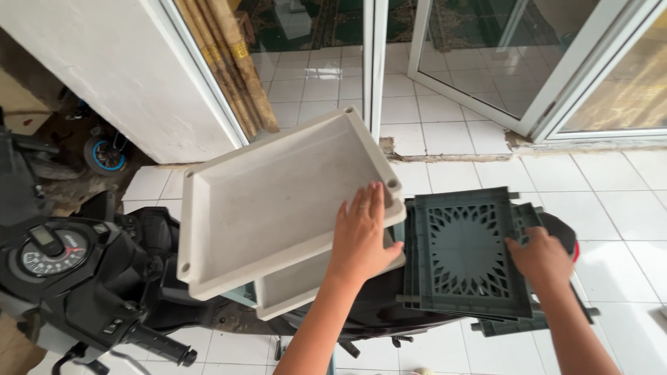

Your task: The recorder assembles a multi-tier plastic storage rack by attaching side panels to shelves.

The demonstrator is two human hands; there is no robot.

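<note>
My left hand lies palm down on the near right corner of a large cream plastic tray, gripping its rim; the tray is tilted over a scooter seat. A second cream tray peeks out beneath it. My right hand rests on the right edge of a dark grey-green perforated plastic panel that lies on a stack of similar panels on the rear of the seat.
A black scooter stands below, with its dashboard and handlebar at the left. White floor tiles spread around. Glass sliding doors and a white wall are ahead. Rolled mats lean by the door frame.
</note>
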